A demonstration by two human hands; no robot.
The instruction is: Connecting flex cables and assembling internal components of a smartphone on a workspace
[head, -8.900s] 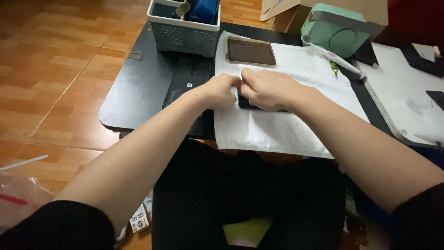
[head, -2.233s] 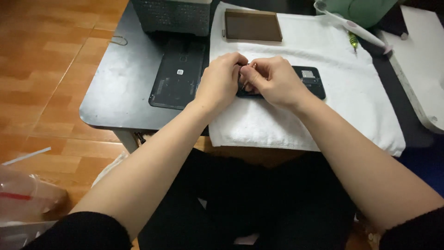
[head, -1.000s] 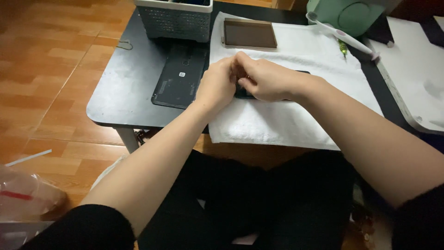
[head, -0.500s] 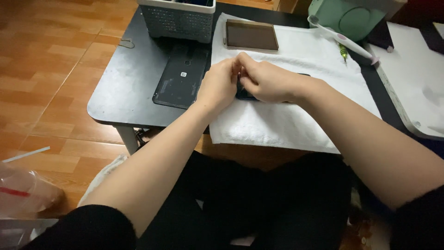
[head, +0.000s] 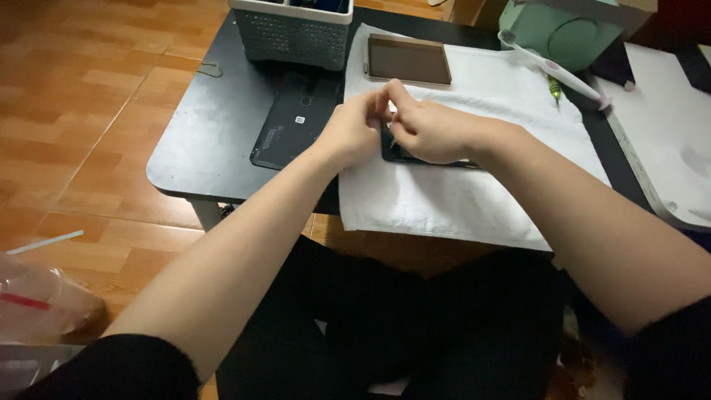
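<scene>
Both hands meet over a dark phone (head: 415,154) that lies flat on a white towel (head: 459,200). The left hand (head: 354,132) and the right hand (head: 429,132) touch at the fingertips, pinched narrowly together at the phone's left edge; whatever small part sits between the fingers is hidden, so I cannot tell what they hold. The right palm covers most of the phone, leaving only its near edge and left corner showing.

Against half a second earlier the hands keep the same pinch in the same spot on the phone; only the view has shifted a little, so the table sits slightly higher and the towel's near edge shows more fully.

Just beyond the grip lies a brown rectangular panel (head: 409,59) on the same towel. Left of the grip, off the towel, a black back cover (head: 292,122) rests on the dark table (head: 200,141), and beyond it stands a grey perforated basket (head: 292,33). Far right of the grip lie a white-handled tool (head: 552,68) and a pale green case (head: 570,33). Nothing lies between the hands and the phone.
</scene>
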